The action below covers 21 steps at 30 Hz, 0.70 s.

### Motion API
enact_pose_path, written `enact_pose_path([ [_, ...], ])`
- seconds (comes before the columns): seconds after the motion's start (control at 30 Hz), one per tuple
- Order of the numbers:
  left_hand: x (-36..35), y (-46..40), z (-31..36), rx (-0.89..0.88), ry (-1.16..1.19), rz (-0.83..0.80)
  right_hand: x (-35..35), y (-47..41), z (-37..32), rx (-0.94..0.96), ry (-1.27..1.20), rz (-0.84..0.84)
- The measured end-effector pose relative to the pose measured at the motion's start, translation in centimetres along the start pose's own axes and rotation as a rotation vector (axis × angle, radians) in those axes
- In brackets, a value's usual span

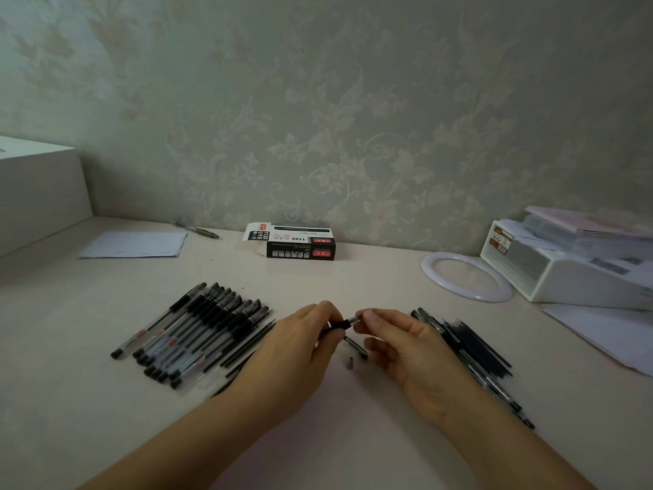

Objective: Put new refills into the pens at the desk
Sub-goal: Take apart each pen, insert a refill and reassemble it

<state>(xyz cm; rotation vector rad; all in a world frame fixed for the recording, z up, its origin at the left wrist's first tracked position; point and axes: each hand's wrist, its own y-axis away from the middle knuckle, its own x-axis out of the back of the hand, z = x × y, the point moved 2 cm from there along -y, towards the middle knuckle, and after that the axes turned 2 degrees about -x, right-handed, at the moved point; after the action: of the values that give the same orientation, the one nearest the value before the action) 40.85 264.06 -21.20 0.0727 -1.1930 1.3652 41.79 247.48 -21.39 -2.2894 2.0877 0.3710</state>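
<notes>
Over the middle of the desk my left hand [296,351] grips a black gel pen [341,325] by its rubber grip. My right hand [399,343] pinches the pen's clear tip end between thumb and forefinger. Just below the pen a black pen cap [357,346] and a small dark tip piece [349,362] lie on the desk. A row of several black-grip pens [198,327] lies to the left, with loose black refills [247,348] beside them. To the right lies a heap of dark refills and pens [473,351].
An open black and white refill box [296,242] stands at the back by the wall. A white ring [466,275] and a white organiser [572,267] sit at the right, papers [607,334] under them. A sheet [137,244], a pen [198,229] and a white box [39,192] are at the left.
</notes>
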Motion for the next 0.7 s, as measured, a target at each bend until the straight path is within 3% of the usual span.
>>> enact_pose_path([
  [0.13,0.0,0.1,-0.4,0.034,-0.03,-0.022,1.8,-0.8,-1.6,0.129,-0.194,0.224],
  [0.2,0.1,0.1,-0.6,0.054,-0.052,-0.031,3.6,-1.0,-3.0,0.264,-0.165,0.39],
  [0.3,0.4,0.0,-1.1,0.098,-0.102,-0.037,6.8,-0.9,-4.7,0.441,0.251,0.578],
  [0.47,1.6,-0.1,-1.9,0.194,-0.303,-0.051,9.3,-0.7,-4.9,0.471,0.923,0.615],
  [0.7,4.2,0.0,-3.0,0.347,-0.489,-0.124,9.5,-1.3,-3.4,0.311,1.17,0.603],
])
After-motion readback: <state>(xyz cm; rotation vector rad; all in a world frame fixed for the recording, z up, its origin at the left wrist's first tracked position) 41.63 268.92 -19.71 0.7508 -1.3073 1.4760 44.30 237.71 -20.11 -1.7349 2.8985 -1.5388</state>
